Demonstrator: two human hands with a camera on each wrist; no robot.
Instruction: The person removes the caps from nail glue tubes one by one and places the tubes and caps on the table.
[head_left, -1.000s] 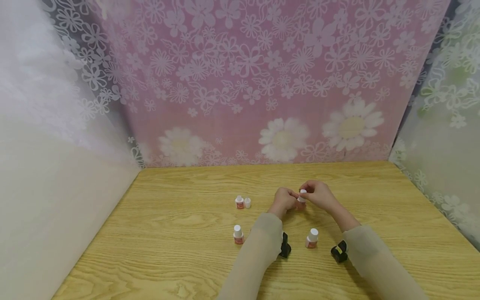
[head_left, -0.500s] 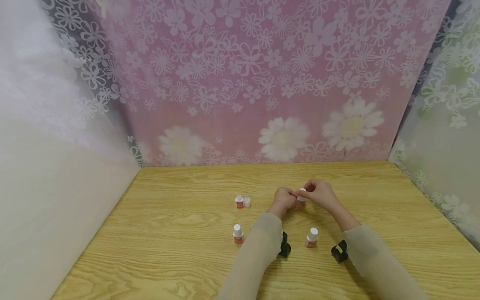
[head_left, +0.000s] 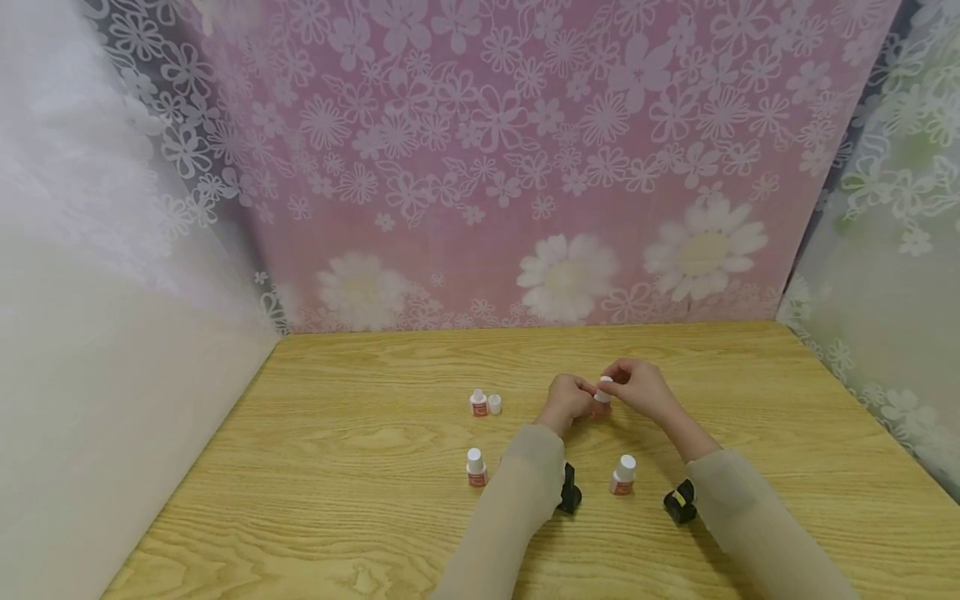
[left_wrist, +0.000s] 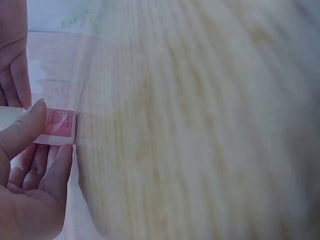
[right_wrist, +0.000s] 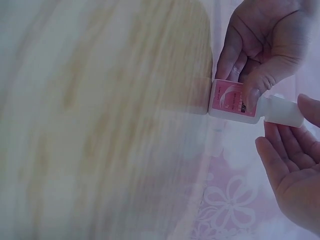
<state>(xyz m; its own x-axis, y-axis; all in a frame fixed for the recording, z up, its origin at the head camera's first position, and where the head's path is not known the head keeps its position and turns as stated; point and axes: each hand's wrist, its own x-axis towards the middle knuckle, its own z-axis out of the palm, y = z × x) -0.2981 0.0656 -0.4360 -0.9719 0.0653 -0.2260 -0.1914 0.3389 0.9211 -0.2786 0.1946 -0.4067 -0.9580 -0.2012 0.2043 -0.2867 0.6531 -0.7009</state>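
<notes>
My left hand [head_left: 567, 398] pinches a small white bottle with a pink-red label [right_wrist: 226, 100] between thumb and fingers, low over the table. On that bottle's white cap [right_wrist: 285, 112] are the thumb and fingers of my right hand [head_left: 639, 390]. Part of the narrow neck shows between cap and shoulder in the right wrist view; whether the threads still engage cannot be seen. In the left wrist view the left thumb covers part of the label, and the bottle's base [left_wrist: 73, 128] faces the wooden table.
To the left stands an uncapped bottle [head_left: 479, 406], its loose white cap [head_left: 495, 405] beside it. Nearer are two capped bottles, one at left [head_left: 476, 469] and one between the forearms [head_left: 622, 476]. Black wrist devices [head_left: 679, 502] hang by the sleeves. A pink flowered sheet [head_left: 465, 167] hangs behind.
The fingers of my right hand have shifted slightly around the cap, over it and back. The left hand and the bottle stay in place; the other bottles have not moved.
</notes>
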